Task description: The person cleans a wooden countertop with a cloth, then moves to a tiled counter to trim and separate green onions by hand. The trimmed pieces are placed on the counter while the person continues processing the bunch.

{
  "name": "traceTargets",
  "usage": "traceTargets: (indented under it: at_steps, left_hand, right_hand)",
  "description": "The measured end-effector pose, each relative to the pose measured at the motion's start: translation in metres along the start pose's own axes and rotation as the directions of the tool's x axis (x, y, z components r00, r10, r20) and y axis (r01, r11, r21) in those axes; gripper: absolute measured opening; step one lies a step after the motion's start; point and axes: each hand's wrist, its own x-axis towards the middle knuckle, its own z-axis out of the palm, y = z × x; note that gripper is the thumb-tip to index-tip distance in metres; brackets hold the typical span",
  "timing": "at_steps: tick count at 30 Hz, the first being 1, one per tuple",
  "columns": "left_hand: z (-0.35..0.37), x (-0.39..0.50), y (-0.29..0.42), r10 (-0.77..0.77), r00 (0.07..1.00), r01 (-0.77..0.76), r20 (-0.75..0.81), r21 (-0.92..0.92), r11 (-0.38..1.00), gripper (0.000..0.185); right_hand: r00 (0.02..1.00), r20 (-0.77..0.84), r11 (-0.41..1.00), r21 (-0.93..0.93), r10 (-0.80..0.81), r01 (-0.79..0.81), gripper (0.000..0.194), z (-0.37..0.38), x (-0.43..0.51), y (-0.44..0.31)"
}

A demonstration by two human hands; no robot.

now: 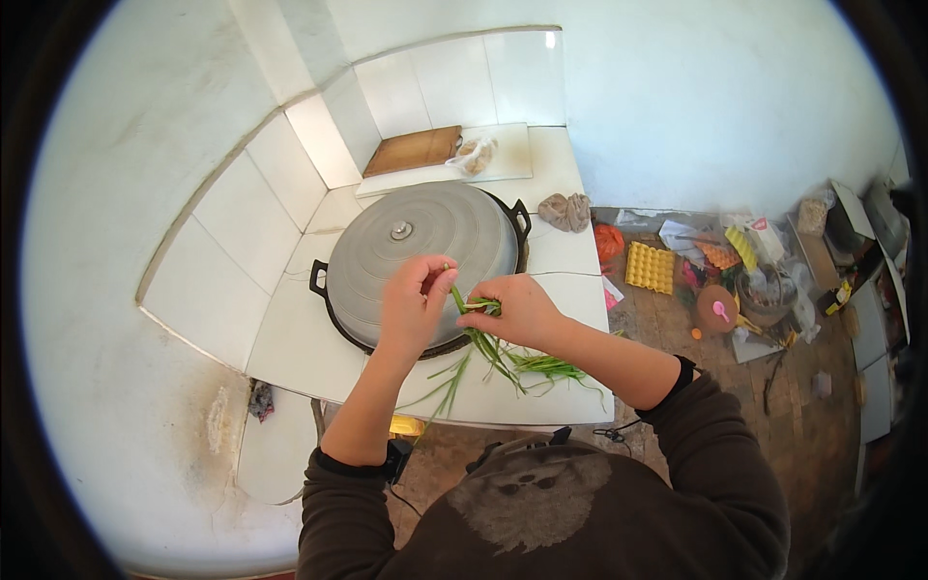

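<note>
My left hand (418, 293) pinches the tip of a thin green stalk (457, 296) between thumb and forefinger. Lower and to the right, my right hand (518, 310) grips a small bunch of long green leaves (489, 349), probably chives or scallions, which hang from the fingers. A loose pile of the same greens (551, 366) lies on the white tiled counter (569, 402), partly behind my right forearm. Both hands are above the near right part of a large wok, covered by a round grey metal lid (377, 268) with a small knob (400, 230).
Behind the wok are a wooden cutting board (413, 151) and a plastic bag with food (475, 156). A crumpled cloth (564, 212) sits near the counter's right edge. On the brick floor stand a yellow egg tray (649, 268), a cluttered bucket (767, 297) and scattered rubbish.
</note>
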Motion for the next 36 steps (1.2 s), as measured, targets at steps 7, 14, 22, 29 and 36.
traceTargets:
  at_steps: [7, 14, 22, 29, 36]
  left_hand:
    - [-0.004, -0.01, -0.007, -0.143, 0.961, 0.166, 0.238, -0.078, 0.983, 0.015]
    - [-0.008, -0.017, -0.018, -0.201, 0.935, 0.271, 0.292, -0.225, 0.936, 0.016]
    - [-0.013, -0.021, -0.025, -0.27, 0.887, 0.318, 0.374, -0.073, 0.945, 0.014]
    - [-0.016, -0.024, -0.031, -0.308, 0.866, 0.398, 0.394, -0.171, 0.901, 0.021]
    - [-0.011, -0.025, -0.029, -0.28, 0.887, 0.402, 0.368, -0.313, 0.861, 0.03]
  right_hand:
    - [0.98, 0.095, 0.967, 0.174, 0.173, -0.187, 0.02, -0.001, 0.001, 0.005]
    - [0.986, -0.004, 0.979, 0.121, 0.167, -0.165, 0.016, -0.004, -0.002, 0.012]
    - [0.982, -0.149, 0.969, -0.233, -0.118, 0.081, 0.015, -0.024, -0.002, 0.028]
    - [0.948, -0.169, 0.931, 0.299, 0.269, -0.211, 0.021, -0.037, -0.003, 0.04]
    - [0.854, -0.012, 0.587, 0.732, 0.519, -0.346, 0.021, -0.021, -0.004, 0.039]
